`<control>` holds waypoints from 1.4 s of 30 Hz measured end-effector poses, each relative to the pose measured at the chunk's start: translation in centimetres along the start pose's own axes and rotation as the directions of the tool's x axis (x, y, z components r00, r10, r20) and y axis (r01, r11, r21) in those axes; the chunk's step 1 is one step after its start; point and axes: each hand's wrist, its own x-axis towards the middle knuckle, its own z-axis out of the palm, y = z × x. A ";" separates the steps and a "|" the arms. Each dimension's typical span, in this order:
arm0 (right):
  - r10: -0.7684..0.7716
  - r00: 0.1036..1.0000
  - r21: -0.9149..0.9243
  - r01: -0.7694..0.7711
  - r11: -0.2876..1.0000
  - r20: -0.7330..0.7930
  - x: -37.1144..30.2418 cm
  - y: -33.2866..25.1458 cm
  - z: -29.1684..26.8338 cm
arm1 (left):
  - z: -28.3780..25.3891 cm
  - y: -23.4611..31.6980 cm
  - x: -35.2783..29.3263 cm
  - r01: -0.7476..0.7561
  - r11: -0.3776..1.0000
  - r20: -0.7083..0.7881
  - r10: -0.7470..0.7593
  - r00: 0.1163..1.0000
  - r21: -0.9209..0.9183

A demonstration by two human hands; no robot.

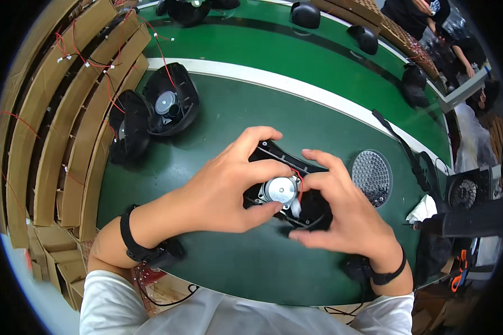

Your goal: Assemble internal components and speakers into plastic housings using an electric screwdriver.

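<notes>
A black plastic speaker housing [313, 209] is between my two hands over the green worktop. Set in its open side is a small round speaker [280, 191] with a silver magnet back. My left hand [229, 181] grips this speaker, thumb at its lower edge and forefinger along the top. Around the right part of the housing curls my right hand [349, 209], its thumb below and a fingertip beside the red wire [300, 181]. A small white piece [295, 209] lies next to the speaker; its kind is unclear. My fingers cover part of the housing.
Two black housings [173, 103] with speakers and red wires stand at the left, beside stacked cardboard trays [89, 128]. Rightward lie a round dish of small parts [371, 177], a black strap [399, 137] and orange scissors [460, 271]. Beyond, a green conveyor [251, 39] carries black housings.
</notes>
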 end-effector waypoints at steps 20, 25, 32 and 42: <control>-0.100 0.982 0.345 0.151 0.926 -0.159 -1.0 6.0 2.9 | 0.1 -0.9 0.7 0.028 1.000 -0.006 -0.028 1.000 0.013; -0.130 0.971 -0.058 0.121 0.991 -0.201 -1.6 2.7 1.4 | 0.0 -1.4 -0.4 0.043 0.998 -0.027 -0.042 0.999 0.044; -0.406 0.746 -0.609 0.001 0.793 -0.528 -11.8 1.2 -8.0 | 0.4 -0.8 0.4 0.001 0.999 -0.069 0.002 0.998 0.047; -0.043 0.642 0.212 0.314 0.926 -0.765 -3.1 4.4 -8.7 | 0.8 0.4 1.9 0.029 0.951 -0.072 -0.008 0.997 0.307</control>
